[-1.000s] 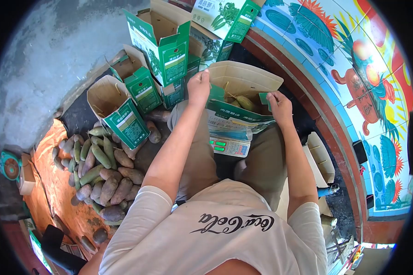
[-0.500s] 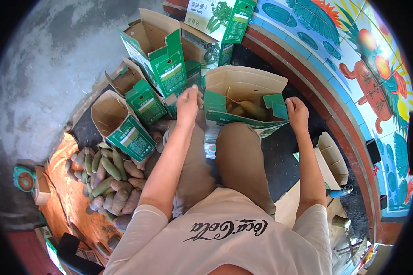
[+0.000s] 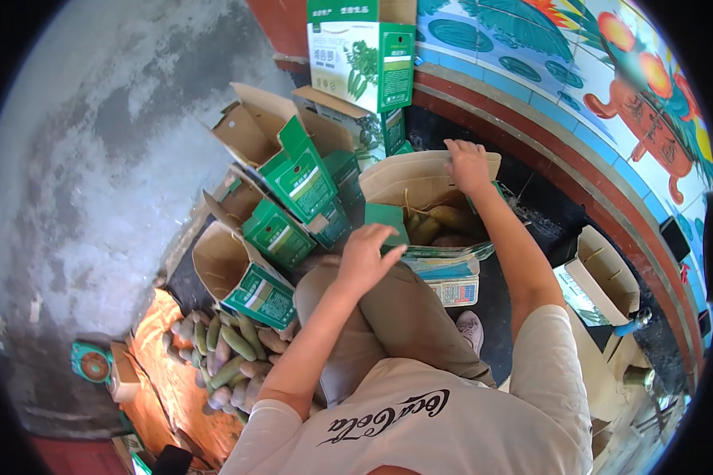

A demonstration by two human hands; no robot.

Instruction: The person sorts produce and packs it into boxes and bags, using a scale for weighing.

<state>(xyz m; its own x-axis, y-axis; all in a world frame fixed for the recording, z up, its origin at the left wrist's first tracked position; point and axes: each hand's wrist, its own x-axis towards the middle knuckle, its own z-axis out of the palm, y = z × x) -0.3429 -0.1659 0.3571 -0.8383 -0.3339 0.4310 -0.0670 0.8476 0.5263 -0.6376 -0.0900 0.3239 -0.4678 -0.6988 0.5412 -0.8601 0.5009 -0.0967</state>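
Note:
A green and white cardboard box (image 3: 432,252) stands in front of my knees with its top flaps up. Inside lie several long green radishes (image 3: 451,220). My right hand (image 3: 469,168) has its fingers curled over the top edge of the box's tall back flap, near the right corner. My left hand (image 3: 366,260) is at the front left corner beside the green side flap; its thumb and fingers are apart, with nothing held. Under the box shows a scale (image 3: 458,291) with a keypad, mostly covered by the box.
Several open boxes (image 3: 242,273) stand on the left, with closed printed boxes (image 3: 360,63) stacked behind. A heap of radishes (image 3: 230,356) lies on an orange sheet (image 3: 146,336). Another open box (image 3: 602,277) is at the right, near a tiled wall (image 3: 523,71).
My right hand moved from the box's right side to its back flap. My left hand came down and nearer the front left corner. My legs shifted left, uncovering the scale's keypad.

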